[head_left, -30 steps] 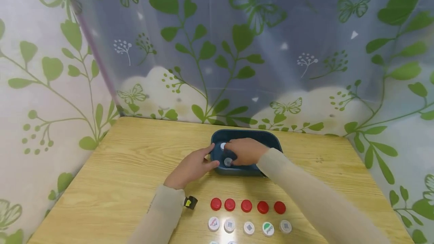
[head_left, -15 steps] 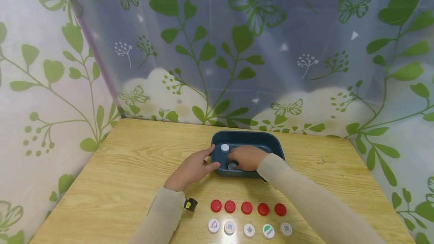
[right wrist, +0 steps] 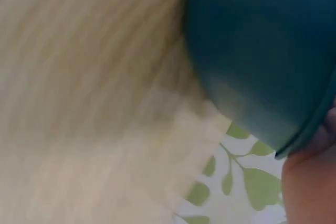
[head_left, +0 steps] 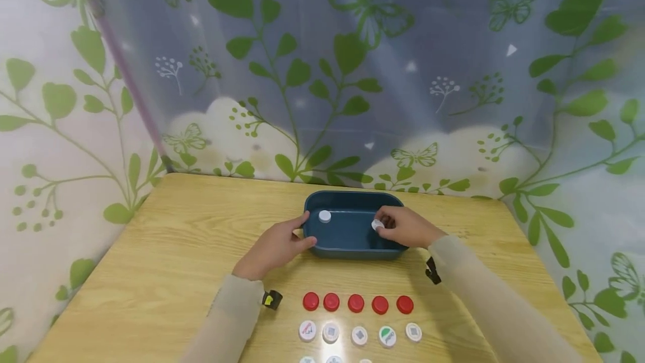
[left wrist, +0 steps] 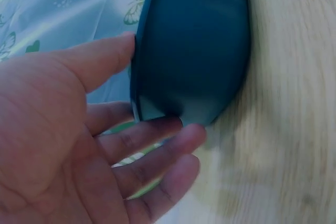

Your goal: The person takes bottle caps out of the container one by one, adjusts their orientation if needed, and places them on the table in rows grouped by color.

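My right hand [head_left: 405, 226] is over the right part of a dark blue plastic bin [head_left: 347, 253], pinching a white bottle cap [head_left: 377, 224] between thumb and fingers. Another white bottle cap [head_left: 325, 216] lies on the bin floor near the left end. Against that left end rests my left hand [head_left: 269, 251], its thumb and fingertips touching the rim and outer wall. In the left wrist view the left hand's fingers are extended and loosely bent beside the bin. The right wrist view catches only part of the right hand [right wrist: 310, 182] at the rim; the pinched cap is hidden there.
On the wooden table [head_left: 211, 212], in front of the bin, runs a row of red bottle caps [head_left: 355, 303]. Nearer lies a row of white printed caps [head_left: 359, 335], with more cut off below. A leaf-patterned curtain [head_left: 322, 71] stands behind the table.
My right hand has moved right inside the bin and lifted a cap from near its left side. The other white cap stays on the bin floor. The left hand keeps its place at the bin.
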Motion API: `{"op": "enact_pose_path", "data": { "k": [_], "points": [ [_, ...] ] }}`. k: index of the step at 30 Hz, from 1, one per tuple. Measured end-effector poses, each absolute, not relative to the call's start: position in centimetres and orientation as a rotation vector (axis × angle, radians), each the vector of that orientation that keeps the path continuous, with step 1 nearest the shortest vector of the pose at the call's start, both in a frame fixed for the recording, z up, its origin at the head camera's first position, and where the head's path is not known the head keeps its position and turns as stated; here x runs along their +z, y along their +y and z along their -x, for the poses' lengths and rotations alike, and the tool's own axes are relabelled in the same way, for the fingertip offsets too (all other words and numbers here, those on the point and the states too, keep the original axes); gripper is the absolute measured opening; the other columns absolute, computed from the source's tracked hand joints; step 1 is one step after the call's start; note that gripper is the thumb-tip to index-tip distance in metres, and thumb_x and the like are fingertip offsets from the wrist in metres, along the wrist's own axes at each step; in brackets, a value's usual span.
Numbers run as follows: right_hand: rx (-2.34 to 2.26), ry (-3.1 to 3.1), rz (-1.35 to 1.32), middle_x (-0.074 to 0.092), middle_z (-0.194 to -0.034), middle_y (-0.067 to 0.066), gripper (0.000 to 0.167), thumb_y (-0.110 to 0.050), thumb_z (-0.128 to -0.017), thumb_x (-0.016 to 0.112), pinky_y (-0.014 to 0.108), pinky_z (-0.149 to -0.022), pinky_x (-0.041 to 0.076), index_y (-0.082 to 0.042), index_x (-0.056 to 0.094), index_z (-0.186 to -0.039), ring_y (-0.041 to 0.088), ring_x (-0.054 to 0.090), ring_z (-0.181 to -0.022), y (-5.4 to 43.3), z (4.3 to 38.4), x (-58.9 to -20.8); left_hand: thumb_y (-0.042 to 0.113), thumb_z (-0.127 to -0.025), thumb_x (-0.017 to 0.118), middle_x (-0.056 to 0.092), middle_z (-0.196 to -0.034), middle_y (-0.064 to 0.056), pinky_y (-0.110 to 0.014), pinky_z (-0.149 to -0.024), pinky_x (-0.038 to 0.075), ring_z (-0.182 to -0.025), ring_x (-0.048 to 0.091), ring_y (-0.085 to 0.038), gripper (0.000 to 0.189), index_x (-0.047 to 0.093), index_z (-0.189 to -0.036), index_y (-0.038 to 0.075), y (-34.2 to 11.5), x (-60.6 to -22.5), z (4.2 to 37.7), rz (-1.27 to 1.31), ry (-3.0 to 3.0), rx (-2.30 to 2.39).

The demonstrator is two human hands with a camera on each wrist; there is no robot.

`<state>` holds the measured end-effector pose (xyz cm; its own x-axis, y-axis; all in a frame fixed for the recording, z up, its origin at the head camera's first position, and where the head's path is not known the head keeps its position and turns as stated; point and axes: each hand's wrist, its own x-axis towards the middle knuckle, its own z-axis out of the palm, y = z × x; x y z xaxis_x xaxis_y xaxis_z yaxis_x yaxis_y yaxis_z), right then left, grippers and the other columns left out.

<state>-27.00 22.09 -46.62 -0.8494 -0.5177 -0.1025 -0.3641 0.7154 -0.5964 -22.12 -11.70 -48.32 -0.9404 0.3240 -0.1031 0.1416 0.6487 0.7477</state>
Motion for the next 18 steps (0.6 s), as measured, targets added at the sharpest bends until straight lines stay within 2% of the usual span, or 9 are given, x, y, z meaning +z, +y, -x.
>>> {"op": "enact_pose_path", "data": {
  "k": [5,9,12,15,18],
  "points": [
    [-0.970,2.773,0.652,0.065,-0.095,-0.005,0.030,-0.024,-0.101,0.064,0.036,-0.073,0.050,-0.017,0.067,-0.129,0.014,0.060,-0.079,21.9,26.3,-48.0,0.054,-0.089,0.078,0.071,-0.107,0.007,-0.033,-0.071,0.052,-0.090,0.065,-0.010,0.089,0.039,-0.161,0.021,-11.5,-48.1,22.1,-0.357,2.652,1.165],
    [-0.821,2.914,0.681,0.065,-0.087,-0.013,0.024,-0.026,-0.098,0.064,0.034,-0.069,0.048,-0.022,0.074,-0.120,0.007,0.057,-0.071,21.0,25.9,-48.4,0.050,-0.086,0.082,0.071,-0.101,0.005,-0.033,-0.069,0.051,-0.087,0.064,-0.012,0.092,0.039,-0.161,0.020,-11.4,-48.0,22.1,-0.329,2.663,1.173],
    [-0.824,2.917,0.673,0.067,-0.088,-0.014,0.018,-0.030,-0.098,0.066,0.034,-0.071,0.050,-0.023,0.074,-0.113,0.005,0.059,-0.074,20.9,25.9,-48.6,0.049,-0.085,0.083,0.069,-0.099,0.004,-0.033,-0.069,0.050,-0.085,0.063,-0.013,0.092,0.040,-0.161,0.021,-11.4,-48.0,22.0,-0.308,2.677,1.152],
    [-0.934,2.900,0.625,0.068,-0.092,-0.012,0.015,-0.030,-0.100,0.067,0.034,-0.073,0.051,-0.023,0.070,-0.112,0.008,0.061,-0.076,21.3,25.8,-48.8,0.051,-0.085,0.082,0.068,-0.098,0.004,-0.033,-0.070,0.050,-0.087,0.062,-0.015,0.092,0.039,-0.161,0.022,-11.2,-47.9,21.9,-0.302,2.680,1.133],
    [-1.189,2.881,0.537,0.068,-0.096,-0.005,0.015,-0.024,-0.100,0.068,0.034,-0.074,0.051,-0.019,0.065,-0.114,0.015,0.061,-0.079,22.1,25.5,-48.7,0.052,-0.086,0.081,0.068,-0.101,0.004,-0.033,-0.071,0.050,-0.088,0.062,-0.014,0.092,0.039,-0.161,0.023,-10.9,-48.0,22.0,-0.311,2.672,1.128]
  ]
}}
